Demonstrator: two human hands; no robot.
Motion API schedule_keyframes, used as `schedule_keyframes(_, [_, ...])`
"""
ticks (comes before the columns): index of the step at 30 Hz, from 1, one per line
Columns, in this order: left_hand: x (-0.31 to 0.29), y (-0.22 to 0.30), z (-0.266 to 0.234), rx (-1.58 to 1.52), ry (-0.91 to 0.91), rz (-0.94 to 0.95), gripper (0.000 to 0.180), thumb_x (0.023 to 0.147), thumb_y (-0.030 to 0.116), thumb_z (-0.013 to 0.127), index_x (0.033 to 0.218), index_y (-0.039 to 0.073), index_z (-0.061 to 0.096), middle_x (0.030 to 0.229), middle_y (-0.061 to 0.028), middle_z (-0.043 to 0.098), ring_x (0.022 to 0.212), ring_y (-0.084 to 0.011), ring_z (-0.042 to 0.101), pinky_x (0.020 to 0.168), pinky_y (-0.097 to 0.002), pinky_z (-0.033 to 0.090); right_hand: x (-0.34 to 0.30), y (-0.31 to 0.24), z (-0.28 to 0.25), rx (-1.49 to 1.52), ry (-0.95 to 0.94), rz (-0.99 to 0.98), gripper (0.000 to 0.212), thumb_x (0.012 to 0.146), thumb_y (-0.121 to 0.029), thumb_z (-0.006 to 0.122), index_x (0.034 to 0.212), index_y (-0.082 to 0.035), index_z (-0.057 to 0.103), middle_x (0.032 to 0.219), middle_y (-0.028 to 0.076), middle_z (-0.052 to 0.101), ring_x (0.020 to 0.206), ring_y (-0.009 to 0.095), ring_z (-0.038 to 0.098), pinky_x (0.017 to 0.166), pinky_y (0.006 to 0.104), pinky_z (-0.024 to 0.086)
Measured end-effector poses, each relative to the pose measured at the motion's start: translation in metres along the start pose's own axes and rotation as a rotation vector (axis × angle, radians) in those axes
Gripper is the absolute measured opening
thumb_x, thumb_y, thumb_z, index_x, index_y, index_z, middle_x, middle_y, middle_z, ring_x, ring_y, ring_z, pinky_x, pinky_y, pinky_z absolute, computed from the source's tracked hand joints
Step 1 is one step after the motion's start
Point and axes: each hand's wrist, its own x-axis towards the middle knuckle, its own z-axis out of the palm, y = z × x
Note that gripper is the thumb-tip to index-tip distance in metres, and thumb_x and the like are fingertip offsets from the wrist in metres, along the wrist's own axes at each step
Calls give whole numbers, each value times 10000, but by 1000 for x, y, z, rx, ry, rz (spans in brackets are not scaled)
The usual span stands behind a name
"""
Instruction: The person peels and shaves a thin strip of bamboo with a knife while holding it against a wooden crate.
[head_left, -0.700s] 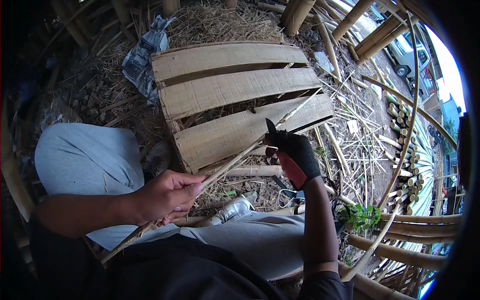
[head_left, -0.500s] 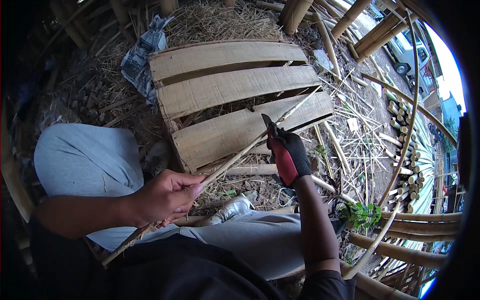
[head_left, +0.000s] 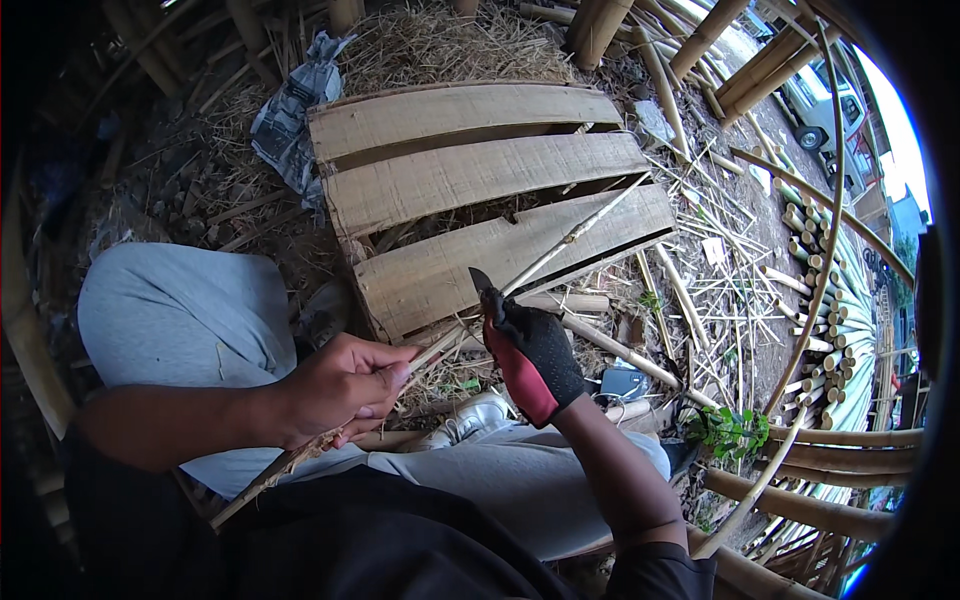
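- Thin, tan woody stick: jointed, frayed, far end over the pale slatted wooden platform.
- Bare left hand clamped around it; red-and-black-gloved right hand clasping a dark curved knife.
- Crumpled grey sheet: markings too small to read.

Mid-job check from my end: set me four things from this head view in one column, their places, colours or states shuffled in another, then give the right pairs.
Things
1. bare left hand
2. right hand in a red-and-black glove
3. crumpled grey sheet
4. small leafy plant

Places, colours or states
A. on the ground by the far left corner of the pale slatted wooden platform
B. holding the dark curved-blade knife
C. green, to the right of both hands
D. closed around the long pale thin stick

Right pairs
1-D; 2-B; 3-A; 4-C
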Motion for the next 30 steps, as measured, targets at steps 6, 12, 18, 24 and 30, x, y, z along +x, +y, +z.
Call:
schedule_keyframes(6, [2, 0, 0, -19, -18, -35, 451, 1102, 228, 392, 1477, -21, 365, 600, 13, 408, 411, -66, 396, 384, -232, 391, -2, 19, 12, 148, -21, -46, 355, 1014, -326, 481, 1042, -16, 652, 839, 269, 656, 831, 473, 630, 730, 518, 489])
schedule_keyframes(12, [2, -4, -6, -90, -52, -49, 241, 1081, 174, 420, 1208, 21, 557, 614, 12, 423, 412, -71, 416, 368, -231, 370, -20, -27, 4, -10, -193, -268, 222, 967, -132, 579, 1162, -42, 636, 847, 213, 654, 813, 411, 643, 694, 424, 505])
schedule_keyframes(18, [-2, 1, -4, -186, -66, -86, 331, 1083, 196, 398, 1357, 63, 528, 632, 12, 418, 428, -79, 430, 408, -226, 373, -7, -7, -21, 416, 66, -157, 128, 978, -54, 582, 1073, -2, 650, 884, 102, 656, 750, 189, 631, 708, 281, 506])
schedule_keyframes(24, [-2, 3, -9, -7, -112, -92, 496, 1099, 314, 370, 1540, 88, 348, 662, 5, 444, 457, -85, 442, 443, -234, 417, 7, 9, -13, 156, 114, -282, 150, 936, -76, 637, 1080, -58, 674, 894, 147, 689, 839, 321, 703, 731, 374, 547])
schedule_keyframes(30, [-6, 8, -12, 36, -147, -129, 596, 1076, 456, 368, 1479, 17, 402, 815, -51, 564, 608, -151, 619, 593, -286, 538, 3, 23, -13, 353, 84, -161, 176, 957, -72, 625, 1114, 3, 649, 954, 86, 669, 860, 145, 628, 780, 288, 495])
